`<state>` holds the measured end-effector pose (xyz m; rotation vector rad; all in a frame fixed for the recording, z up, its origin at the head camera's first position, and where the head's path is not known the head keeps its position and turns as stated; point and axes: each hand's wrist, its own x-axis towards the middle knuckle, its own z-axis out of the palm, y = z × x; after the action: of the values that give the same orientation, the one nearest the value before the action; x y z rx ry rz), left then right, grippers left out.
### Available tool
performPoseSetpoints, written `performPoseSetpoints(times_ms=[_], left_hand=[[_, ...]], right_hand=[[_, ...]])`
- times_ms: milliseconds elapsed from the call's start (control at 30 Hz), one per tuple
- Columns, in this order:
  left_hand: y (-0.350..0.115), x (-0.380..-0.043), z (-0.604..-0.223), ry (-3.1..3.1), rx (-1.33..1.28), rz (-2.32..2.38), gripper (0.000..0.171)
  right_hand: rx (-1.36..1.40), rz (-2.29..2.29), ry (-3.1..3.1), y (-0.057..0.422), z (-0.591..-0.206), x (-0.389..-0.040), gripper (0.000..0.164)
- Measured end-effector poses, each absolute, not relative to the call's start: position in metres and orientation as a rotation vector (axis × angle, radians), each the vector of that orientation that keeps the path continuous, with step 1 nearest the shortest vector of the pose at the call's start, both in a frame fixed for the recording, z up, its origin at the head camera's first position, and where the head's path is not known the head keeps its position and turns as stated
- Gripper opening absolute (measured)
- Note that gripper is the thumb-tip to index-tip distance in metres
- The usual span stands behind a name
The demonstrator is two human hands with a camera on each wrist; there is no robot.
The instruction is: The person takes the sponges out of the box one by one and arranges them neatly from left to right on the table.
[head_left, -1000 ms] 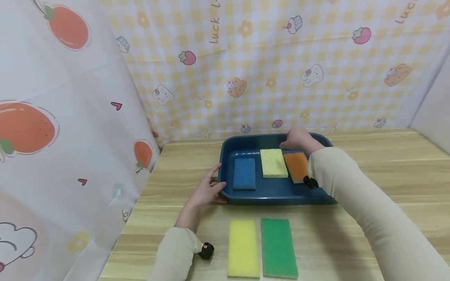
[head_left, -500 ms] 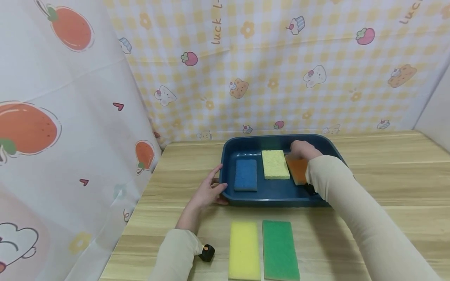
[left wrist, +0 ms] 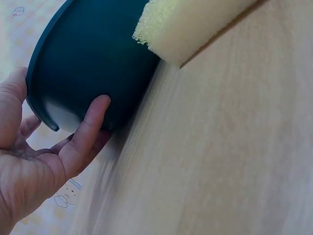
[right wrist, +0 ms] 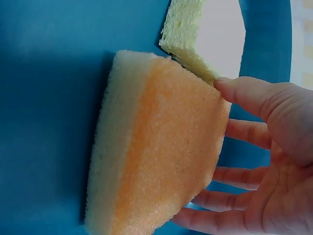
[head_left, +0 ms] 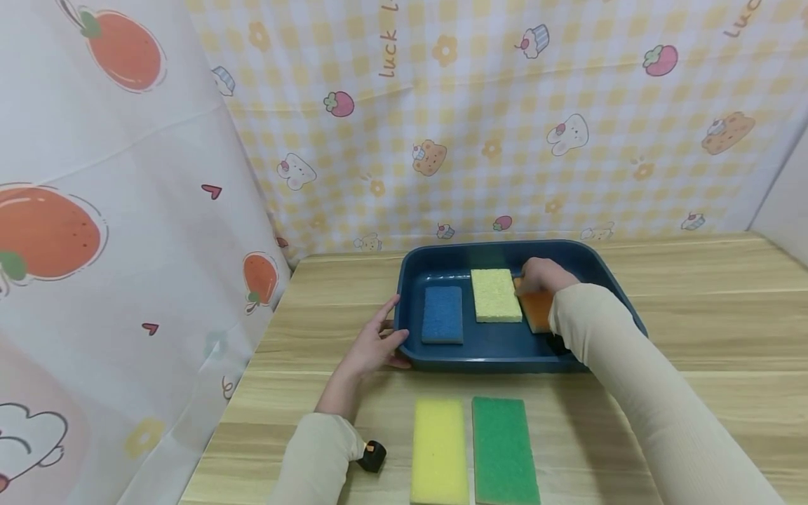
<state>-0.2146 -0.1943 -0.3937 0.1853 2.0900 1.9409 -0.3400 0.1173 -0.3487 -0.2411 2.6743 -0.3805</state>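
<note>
On the table (head_left: 707,308) lay the tray (head_left: 499,351), held at its left end by the left hand (head_left: 372,346), apparently for steadiness. Inside, the right hand (head_left: 546,273), spread rather than clenched, touched, seemingly for control, the orange sponge (head_left: 536,312) just beside the pale sponge (head_left: 496,296).

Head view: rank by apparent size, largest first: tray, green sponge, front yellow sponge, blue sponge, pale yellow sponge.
1. Tray
2. Green sponge, front yellow sponge: too alike to rank
3. Blue sponge, pale yellow sponge: too alike to rank
Front pair is nearer the camera.
</note>
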Motion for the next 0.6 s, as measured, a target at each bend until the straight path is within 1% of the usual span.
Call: performPoseSetpoints(times_ms=[167,300,367,400,533,600], left_hand=[[-0.194,-0.216,-0.396,2.11,0.196,1.936,0.065],[-0.192,-0.213,-0.391,2.115,0.193,1.93,0.065],[-0.191,-0.209,-0.385,2.113,0.194,1.926,0.065],[-0.191,-0.207,-0.382,2.111,0.194,1.924,0.065],[-0.19,-0.203,-0.374,2.106,0.197,1.918,0.066],[-0.19,-0.203,-0.374,2.11,0.199,1.917,0.065]], right_hand=[[-0.259,-0.342,2.681,0.118,-0.348,-0.341,0.045],[-0.262,-0.348,2.692,0.117,-0.343,-0.338,0.037],[-0.268,-0.367,2.701,0.118,-0.341,-0.337,0.021],[-0.27,-0.378,2.705,0.118,-0.341,-0.336,0.019],[-0.273,-0.412,2.727,0.119,-0.337,-0.334,0.034],[-0.26,-0.415,2.74,0.118,-0.334,-0.332,0.031]])
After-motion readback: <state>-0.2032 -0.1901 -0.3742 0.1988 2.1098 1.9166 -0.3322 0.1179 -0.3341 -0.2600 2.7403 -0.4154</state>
